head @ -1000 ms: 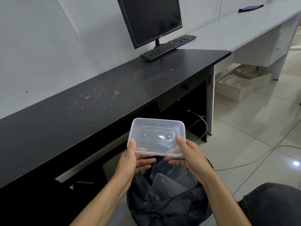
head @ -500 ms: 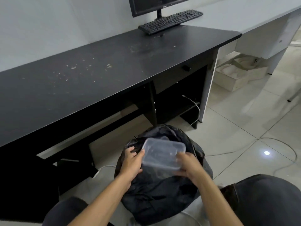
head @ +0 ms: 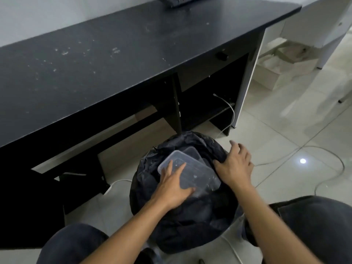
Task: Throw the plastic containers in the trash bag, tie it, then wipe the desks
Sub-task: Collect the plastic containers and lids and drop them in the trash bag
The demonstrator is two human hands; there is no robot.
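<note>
Head view shows your left hand laid flat on the clear plastic container. Its fingers are straight and press down; they do not curl round anything. Your right hand rests on the right rim of the black trash bag with fingers spread and nothing held. Blur at the fingertips prevents a finer reading.

Change since one second ago:
- Both hands then pinched the container by its near edge, above the bag's mouth.
- Half a second ago the container had come down to the mouth, held at both ends.
- Both pinches are now released. The container lies tilted inside the mouth, on top of a second container.

Meaning for the task: treat the drop of this container as effectively done. The flat press probably seats the stack lower, which should leave slack in the rim for tying.

The bag stands on the floor between your knees, in front of the black bench. The bench top carries pale specks and smears, with a keyboard at its far edge. Wiping has not begun.

Caution: the container sits high in the mouth. Its stiff corners may snag the film or stop the neck from closing, so push it well down before gathering the rim.
</note>
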